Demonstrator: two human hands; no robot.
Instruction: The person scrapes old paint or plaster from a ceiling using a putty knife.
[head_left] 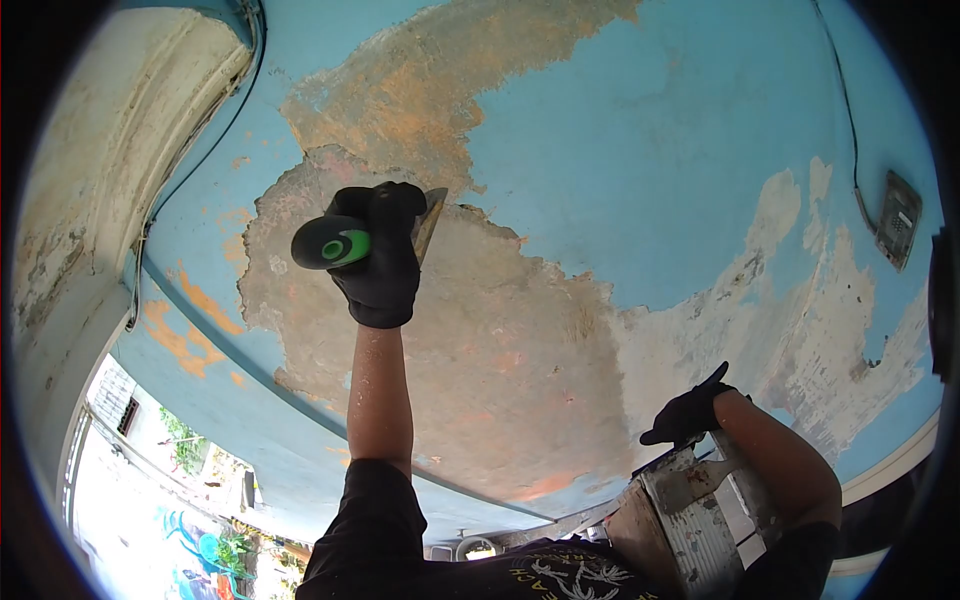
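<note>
1. Scraping is the work in view: a scraper [345,243] with a black and green handle sits high in the picture, its metal blade [428,222] laid against the blue ceiling [640,170] at the edge of a bare plaster patch [500,340].
2. Wrapped tight around the handle is the left hand [385,265], in a black glove, fingers curled shut on the scraper, arm stretched straight up.
3. Lower and to the right, the right hand [688,412], also in a black glove, rests on the top of a paint-spattered ladder [680,520]; whether its fingers are closed around the ladder or only lie on it cannot be told.
4. Orange and tan patches show where blue paint has peeled.
5. A thin cable [845,110] runs down to a small box [897,218] at the right.
6. Greenery and daylight [190,500] show at lower left.
</note>
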